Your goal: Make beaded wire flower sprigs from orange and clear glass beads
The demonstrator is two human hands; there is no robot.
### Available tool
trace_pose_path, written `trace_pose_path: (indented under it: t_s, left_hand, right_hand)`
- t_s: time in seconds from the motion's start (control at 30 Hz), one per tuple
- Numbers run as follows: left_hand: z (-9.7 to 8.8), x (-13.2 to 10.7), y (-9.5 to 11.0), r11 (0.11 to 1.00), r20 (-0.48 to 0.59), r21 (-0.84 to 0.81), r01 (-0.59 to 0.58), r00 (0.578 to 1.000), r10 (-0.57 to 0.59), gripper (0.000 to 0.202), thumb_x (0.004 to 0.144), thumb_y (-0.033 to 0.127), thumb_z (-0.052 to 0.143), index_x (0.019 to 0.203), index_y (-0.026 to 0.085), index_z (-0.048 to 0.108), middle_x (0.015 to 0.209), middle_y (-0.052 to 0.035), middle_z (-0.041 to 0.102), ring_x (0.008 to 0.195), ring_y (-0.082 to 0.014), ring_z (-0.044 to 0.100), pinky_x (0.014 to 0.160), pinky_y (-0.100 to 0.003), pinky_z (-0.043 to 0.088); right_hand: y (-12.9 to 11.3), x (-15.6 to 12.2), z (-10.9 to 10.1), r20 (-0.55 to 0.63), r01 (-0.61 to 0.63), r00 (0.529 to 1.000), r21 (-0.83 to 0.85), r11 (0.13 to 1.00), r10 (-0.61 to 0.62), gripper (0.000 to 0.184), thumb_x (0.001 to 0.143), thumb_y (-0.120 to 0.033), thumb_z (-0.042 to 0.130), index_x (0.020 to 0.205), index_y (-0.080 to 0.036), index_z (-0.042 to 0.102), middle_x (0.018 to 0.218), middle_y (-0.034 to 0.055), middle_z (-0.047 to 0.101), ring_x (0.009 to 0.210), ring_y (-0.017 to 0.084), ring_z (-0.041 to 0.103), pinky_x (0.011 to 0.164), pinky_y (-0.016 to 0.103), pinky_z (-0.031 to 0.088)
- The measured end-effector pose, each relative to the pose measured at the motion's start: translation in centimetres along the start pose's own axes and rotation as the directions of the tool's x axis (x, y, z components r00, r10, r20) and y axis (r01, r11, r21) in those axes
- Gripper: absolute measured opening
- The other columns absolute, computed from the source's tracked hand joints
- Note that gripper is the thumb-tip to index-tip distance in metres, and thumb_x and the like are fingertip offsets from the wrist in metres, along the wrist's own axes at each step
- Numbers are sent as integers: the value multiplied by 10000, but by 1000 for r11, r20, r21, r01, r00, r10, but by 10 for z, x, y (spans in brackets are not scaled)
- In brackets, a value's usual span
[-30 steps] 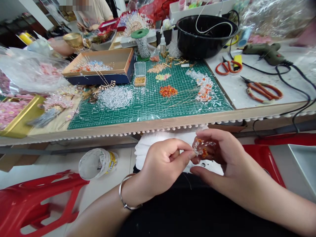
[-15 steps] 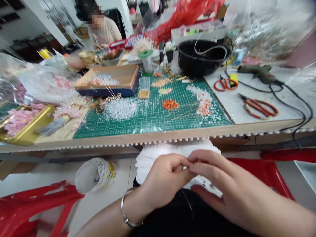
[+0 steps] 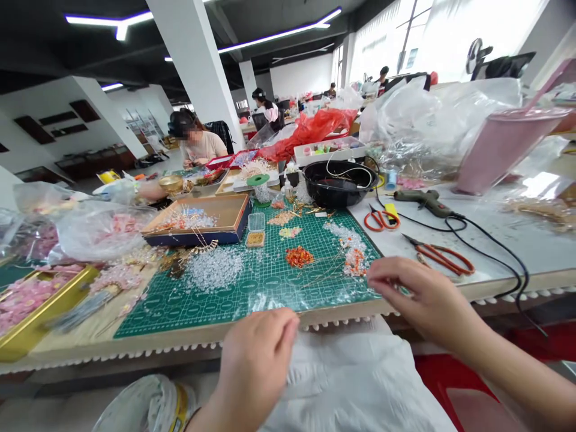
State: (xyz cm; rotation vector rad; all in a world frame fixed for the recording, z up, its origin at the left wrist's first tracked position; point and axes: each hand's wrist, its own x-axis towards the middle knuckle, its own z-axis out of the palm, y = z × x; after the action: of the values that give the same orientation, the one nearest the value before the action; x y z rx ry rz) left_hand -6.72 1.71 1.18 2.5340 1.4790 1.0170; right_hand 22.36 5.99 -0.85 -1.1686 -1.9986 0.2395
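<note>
My right hand [image 3: 425, 297] hovers over the front right corner of the green cutting mat [image 3: 216, 315], its thumb and forefinger pinched close together. Whether they hold anything thin cannot be seen. My left hand [image 3: 254, 369] is curled at the table's front edge, and its fingers hide anything inside them. The small beaded piece is not visible. Nearest my right hand, a strip of orange and transparent beads [image 3: 354, 259] and thin gold wires [image 3: 326, 277] lie on the mat. A white cloth [image 3: 346, 384] covers my lap.
A transparent bead heap [image 3: 213, 270], orange beads [image 3: 299, 257], and a bead box [image 3: 198, 219] share the table. To the right lie orange-handled scissors [image 3: 438, 258], a glue gun [image 3: 425, 202], and a black bowl [image 3: 337, 183]. A co-worker [image 3: 200, 147] sits beyond.
The view has tilted upward, showing more of the room. My hands have come apart, with the right one rising over the mat. The small beaded piece they held is no longer visible.
</note>
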Motion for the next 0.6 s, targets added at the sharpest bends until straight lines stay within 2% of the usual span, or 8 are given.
trace_pose_path:
  t_s: [0.07, 0.13, 0.27, 0.33, 0.43, 0.5, 0.53, 0.6]
  left_hand:
    - [-5, 1, -6, 989, -7, -38, 145, 989, -146, 207, 971, 210, 518, 819, 216, 658, 663, 31, 658, 586, -126, 596, 565, -233, 419]
    - [-4, -4, -8, 968, 41, -104, 229, 973, -225, 202, 974, 253, 531, 816, 228, 654, 677, 39, 666, 597, -118, 608, 571, -214, 438]
    - [18, -24, -9, 971, 200, -150, 186, 968, -154, 186, 950, 247, 536, 815, 248, 664, 697, 43, 692, 648, -134, 644, 621, -218, 449]
    - [33, -36, -14, 974, 287, -135, 182, 948, -137, 195, 934, 241, 530, 791, 248, 662, 703, 37, 705, 658, -142, 650, 628, -224, 439]
    - [54, -55, -31, 958, 442, -97, 271, 874, -202, 239, 931, 275, 502, 759, 239, 664, 713, 19, 717, 664, -145, 650, 626, -229, 425]
    - [69, -70, -48, 934, 525, -58, 352, 807, -271, 264, 920, 313, 486, 742, 239, 666, 708, 9, 718, 665, -155, 648, 623, -239, 426]
    - [77, -78, -58, 915, 555, -39, 401, 770, -313, 266, 905, 333, 485, 733, 243, 666, 704, 8, 716, 670, -165, 652, 621, -245, 434]
    - [95, -94, -80, 855, 593, -11, 518, 692, -411, 252, 855, 362, 494, 694, 261, 660, 657, 14, 696, 661, -194, 659, 622, -265, 463]
  right_hand:
    - [29, 19, 3, -62, -83, 995, -55, 995, 79, 162, 998, -323, 570, 946, -207, 671, 939, 62, 736, 815, 199, 698, 728, 342, 584]
    - [53, 38, 11, -55, -127, 991, -106, 986, 121, 199, 1002, -341, 595, 1086, -177, 667, 1023, 47, 709, 814, 165, 684, 734, 348, 587]
    - [73, 62, 30, 106, -59, 991, -172, 983, 78, 253, 999, -342, 605, 1212, -215, 653, 1261, 88, 659, 1012, 209, 672, 868, 416, 579]
    - [75, 65, 25, 153, -26, 987, -198, 980, 57, 266, 994, -339, 612, 1224, -212, 649, 1280, 91, 652, 1045, 222, 667, 892, 436, 571]
    - [85, 58, -18, 91, -90, 989, -288, 953, 121, 266, 991, -339, 617, 1216, -200, 652, 1269, 90, 659, 1059, 228, 667, 903, 449, 566]
    - [100, 45, -69, -51, -232, 972, -399, 887, 231, 221, 1000, -342, 602, 1158, -203, 672, 1210, 80, 684, 1012, 206, 676, 888, 424, 569]
    - [110, 37, -98, -141, -326, 945, -461, 825, 295, 238, 1015, -361, 573, 1136, -185, 678, 1147, 68, 698, 975, 205, 684, 859, 417, 574]
    - [132, 18, -159, -330, -500, 866, -561, 659, 376, 568, 1094, -374, 206, 1037, -150, 725, 1072, 34, 697, 1010, 220, 693, 854, 369, 541]
